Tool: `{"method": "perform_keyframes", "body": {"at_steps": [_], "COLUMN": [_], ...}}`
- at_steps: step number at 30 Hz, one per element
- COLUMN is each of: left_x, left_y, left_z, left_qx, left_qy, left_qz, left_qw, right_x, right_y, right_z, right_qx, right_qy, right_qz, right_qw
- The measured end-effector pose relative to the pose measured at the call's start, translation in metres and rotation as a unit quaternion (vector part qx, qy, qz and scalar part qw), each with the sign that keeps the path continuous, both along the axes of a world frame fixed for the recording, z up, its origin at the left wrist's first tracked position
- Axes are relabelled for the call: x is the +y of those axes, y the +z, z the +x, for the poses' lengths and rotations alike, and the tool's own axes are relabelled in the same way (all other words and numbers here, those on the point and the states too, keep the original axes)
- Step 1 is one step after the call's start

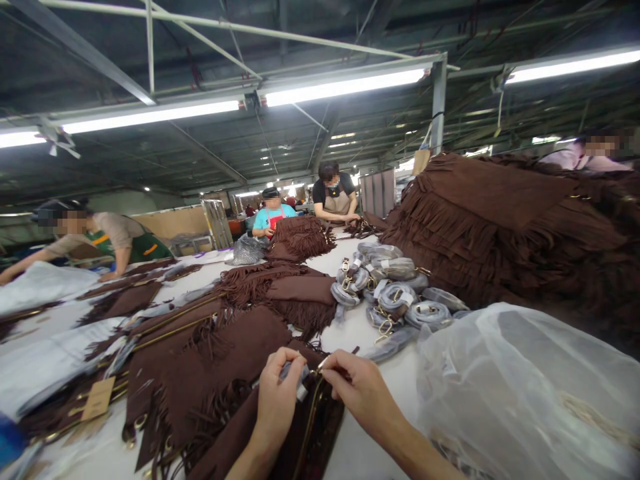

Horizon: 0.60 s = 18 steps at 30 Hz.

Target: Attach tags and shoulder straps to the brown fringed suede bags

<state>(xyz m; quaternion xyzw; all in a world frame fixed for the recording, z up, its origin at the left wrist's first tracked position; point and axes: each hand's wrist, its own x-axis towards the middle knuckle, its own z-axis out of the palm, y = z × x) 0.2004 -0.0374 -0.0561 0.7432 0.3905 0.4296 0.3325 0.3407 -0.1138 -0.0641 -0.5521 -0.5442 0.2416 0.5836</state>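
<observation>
My left hand and my right hand meet over a brown fringed suede bag at the near edge of the white table. The left fingers are curled round a small grey wrapped piece at the bag's top. The right fingers pinch a thin light part beside the gold zipper line. More brown fringed bags lie flat just to the left of my hands.
Coiled grey-wrapped straps with gold clasps lie ahead. A tall heap of brown fringed bags fills the right. A clear plastic bag sits at near right. Other people work along the table's left side and far end.
</observation>
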Motion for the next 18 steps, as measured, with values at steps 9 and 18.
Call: {"method": "perform_keyframes", "body": {"at_steps": [9,18], "left_x": [-0.012,-0.019], "left_y": [0.009,0.013], "left_z": [-0.008,-0.010], "left_qx": [-0.037,0.026], "left_qy": [-0.111,-0.137], "left_qz": [-0.021,0.029], "left_qw": [0.993,0.990], "right_x": [-0.001,0.003], "right_y": [0.005,-0.005], "right_z": [-0.007,0.000], "right_qx": [0.293,0.181], "right_qy": [0.104,0.079], "right_qz": [-0.031,-0.014], "right_qw": [0.950,0.980]}}
